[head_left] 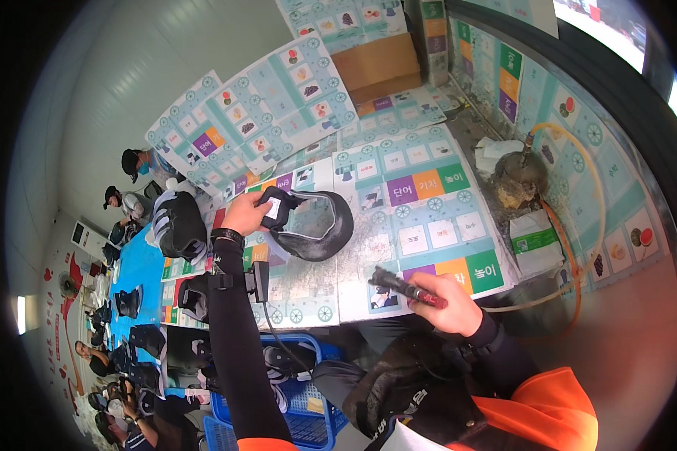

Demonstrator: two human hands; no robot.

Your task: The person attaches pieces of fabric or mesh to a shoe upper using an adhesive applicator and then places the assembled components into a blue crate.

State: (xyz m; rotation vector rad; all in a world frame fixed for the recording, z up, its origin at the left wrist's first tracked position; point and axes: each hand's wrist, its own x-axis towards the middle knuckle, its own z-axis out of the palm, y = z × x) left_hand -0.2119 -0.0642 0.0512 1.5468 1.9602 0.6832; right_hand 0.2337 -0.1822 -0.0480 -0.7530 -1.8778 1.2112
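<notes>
My left hand (244,215) grips a black shoe upper (332,244) by its narrow end, where a small white label shows. The piece lies on the printed boards of the worktable, its curved edge facing right, with a pale line along the inside of the opening. To the right, my right hand (455,307) is closed around a brush (406,288) with a dark head and a red handle. The brush head points left over the table, apart from the shoe upper. A pale hose (526,304) runs from behind that hand toward the right.
A crusted pot (520,171) with hoses stands at the right. More black shoe uppers (179,225) lie left of my forearm. Blue baskets (301,410) holding shoes stand below the table edge. A blue table (139,263) and several people are farther left.
</notes>
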